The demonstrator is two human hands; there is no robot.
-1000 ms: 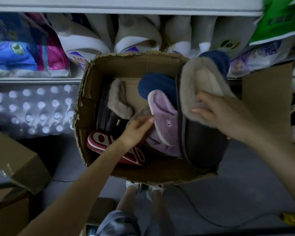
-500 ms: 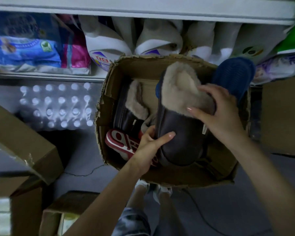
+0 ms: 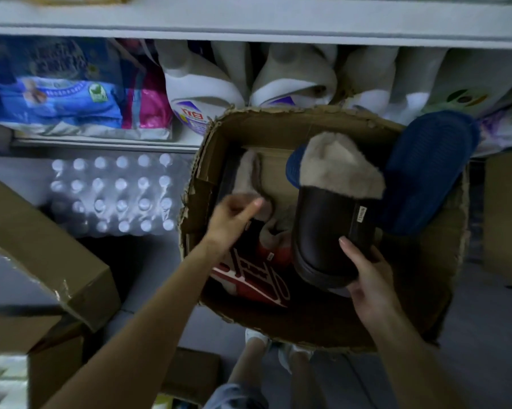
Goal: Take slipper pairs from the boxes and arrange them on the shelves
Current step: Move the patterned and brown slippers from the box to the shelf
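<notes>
The person's knees and white shoes [image 3: 257,338] show at the lower edge, just under the near rim of a torn cardboard box [image 3: 426,290]. The right grip [image 3: 367,278] is closed round the toe end of a dark slipper [image 3: 334,231] with pale fleece lining, thumb laid on the upper and the other fingers tucked beneath the sole. It holds the slipper tilted above the box's right half, fleece opening pointing away.

The left grip [image 3: 234,219] reaches into the left half, its fingers half curled at the fleece collar of a second dark slipper [image 3: 249,178] lying against the left wall. Blur hides whether they pinch the fleece or only touch it. Below that hand a red slipper [image 3: 257,278] with white lettering lies on the box floor. A blue slipper [image 3: 426,172] leans over the far right corner.

A brown carton [image 3: 42,255] stands to the left, a wrapped pack of water bottles [image 3: 113,196] beyond it. On the shelf [image 3: 249,31] behind the box stand white detergent jugs [image 3: 201,90] and blue packets [image 3: 57,98].
</notes>
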